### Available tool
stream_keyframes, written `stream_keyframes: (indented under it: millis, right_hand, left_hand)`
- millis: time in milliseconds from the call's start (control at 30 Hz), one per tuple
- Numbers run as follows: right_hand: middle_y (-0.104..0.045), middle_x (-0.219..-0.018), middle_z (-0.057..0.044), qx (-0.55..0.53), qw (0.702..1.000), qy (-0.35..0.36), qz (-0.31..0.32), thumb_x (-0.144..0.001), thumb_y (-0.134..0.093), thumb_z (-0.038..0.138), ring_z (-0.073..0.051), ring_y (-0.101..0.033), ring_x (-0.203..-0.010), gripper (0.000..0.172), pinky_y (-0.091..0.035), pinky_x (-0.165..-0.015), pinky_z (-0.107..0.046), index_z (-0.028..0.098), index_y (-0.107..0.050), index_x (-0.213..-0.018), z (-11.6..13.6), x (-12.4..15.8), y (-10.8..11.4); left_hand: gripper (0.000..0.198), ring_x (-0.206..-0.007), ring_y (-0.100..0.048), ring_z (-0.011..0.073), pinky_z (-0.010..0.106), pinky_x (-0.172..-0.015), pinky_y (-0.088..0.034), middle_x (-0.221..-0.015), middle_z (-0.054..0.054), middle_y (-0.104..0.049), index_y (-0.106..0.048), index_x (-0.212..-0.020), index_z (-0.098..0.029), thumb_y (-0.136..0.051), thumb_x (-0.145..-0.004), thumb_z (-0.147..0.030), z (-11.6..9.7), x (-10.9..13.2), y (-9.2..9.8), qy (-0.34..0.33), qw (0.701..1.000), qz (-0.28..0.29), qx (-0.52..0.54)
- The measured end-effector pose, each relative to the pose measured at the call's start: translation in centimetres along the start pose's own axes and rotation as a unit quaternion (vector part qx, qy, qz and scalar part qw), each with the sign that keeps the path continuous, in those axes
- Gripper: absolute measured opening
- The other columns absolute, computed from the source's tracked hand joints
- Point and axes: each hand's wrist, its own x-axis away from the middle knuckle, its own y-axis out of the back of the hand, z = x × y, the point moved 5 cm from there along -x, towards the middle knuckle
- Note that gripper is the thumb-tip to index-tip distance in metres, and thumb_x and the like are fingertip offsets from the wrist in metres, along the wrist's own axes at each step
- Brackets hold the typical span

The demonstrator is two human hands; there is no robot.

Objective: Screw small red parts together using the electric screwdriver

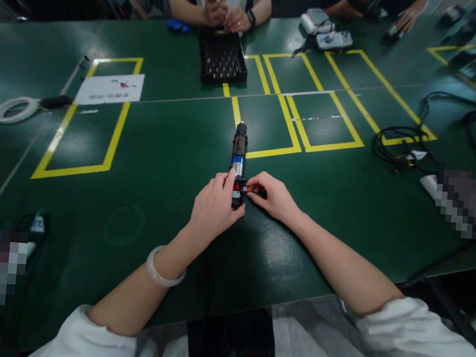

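Note:
A slim cylindrical device [239,148], like the inner motor assembly of a power tool, lies on the green table. It has a black tip, a brown-grey section, a silver and blue band, and red and black parts at the near end. My left hand [216,203] is wrapped round that near end from the left and hides part of it. On the other side my right hand [277,197] pinches a small orange-red and black piece [255,189] against the device. Its exact kind is too small to make out.
Across the green table [174,139], a person works over a black tray [223,60] of small parts. Yellow tape marks rectangles. A tape roll [15,109] and a paper sheet [110,88] lie left; coiled black cables [405,148] and a power strip [334,39] lie right.

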Motion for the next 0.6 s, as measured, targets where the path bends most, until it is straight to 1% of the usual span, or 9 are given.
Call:
stream_keyframes:
  millis: [67, 167, 233, 333, 433, 600]
  right_hand:
    - [-0.057, -0.091, -0.002, 0.015, 1.0, 0.004, 0.011, -0.086, -0.062, 0.011, -0.016, -0.057, -0.082, 0.017, -0.045, -0.074, -0.027, 0.019, -0.06, -0.101, 0.2, 0.0, -0.1]
    - [-0.056, -0.091, -0.003, 0.034, 0.999, 0.01, 0.02, -0.088, -0.061, 0.012, -0.017, -0.057, -0.084, 0.012, -0.045, -0.075, -0.028, 0.02, -0.062, -0.098, 0.4, 0.0, -0.1]
    - [-0.058, -0.093, -0.004, 0.027, 0.999, 0.014, 0.025, -0.089, -0.061, 0.013, -0.017, -0.058, -0.084, 0.012, -0.047, -0.077, -0.028, 0.019, -0.064, -0.099, 0.4, 0.1, 0.0]
    - [-0.06, -0.101, -0.005, 0.006, 0.999, 0.023, 0.024, -0.09, -0.062, 0.016, -0.018, -0.06, -0.091, 0.014, -0.049, -0.08, -0.029, 0.02, -0.067, -0.102, 0.5, 0.1, 0.1]
    - [-0.059, -0.103, -0.006, 0.007, 1.0, 0.026, 0.015, -0.091, -0.063, 0.019, -0.018, -0.061, -0.092, 0.015, -0.05, -0.079, -0.03, 0.021, -0.07, -0.103, 0.7, 0.3, 0.1]
    - [-0.062, -0.099, -0.007, 0.019, 0.999, 0.027, -0.003, -0.093, -0.059, 0.023, -0.018, -0.062, -0.09, 0.017, -0.051, -0.08, -0.031, 0.019, -0.072, -0.103, 1.3, 0.4, 0.2]
  left_hand:
    - [0.074, -0.107, -0.059, 0.0292, 0.038, -0.085, -0.053, -0.127, 0.015, -0.056, -0.038, -0.146, -0.01, -0.062, -0.082, -0.037, -0.2, 0.1, 0.0, -0.006, 1.0, -0.005, 0.0]
    - [0.073, -0.106, -0.059, 0.029, 0.037, -0.085, -0.052, -0.127, 0.015, -0.056, -0.039, -0.146, -0.01, -0.062, -0.083, -0.037, -0.2, 0.2, 0.0, -0.01, 1.0, -0.008, 0.0]
    - [0.073, -0.106, -0.059, 0.0291, 0.037, -0.085, -0.052, -0.127, 0.015, -0.056, -0.039, -0.146, -0.01, -0.062, -0.082, -0.038, -0.2, 0.2, 0.0, -0.011, 1.0, -0.008, 0.0]
    - [0.072, -0.106, -0.059, 0.0293, 0.037, -0.087, -0.051, -0.127, 0.016, -0.056, -0.04, -0.146, -0.01, -0.063, -0.083, -0.038, -0.2, 0.2, 0.0, -0.01, 1.0, -0.009, -0.003]
    - [0.073, -0.108, -0.059, 0.0301, 0.038, -0.091, -0.049, -0.128, 0.016, -0.056, -0.04, -0.146, -0.009, -0.063, -0.084, -0.038, -0.3, 0.2, 0.1, -0.012, 1.0, -0.007, -0.01]
    - [0.075, -0.111, -0.056, 0.031, 0.039, -0.092, -0.048, -0.129, 0.018, -0.054, -0.039, -0.147, -0.008, -0.059, -0.088, -0.05, -0.6, 0.0, 0.3, -0.011, 1.0, 0.001, -0.014]
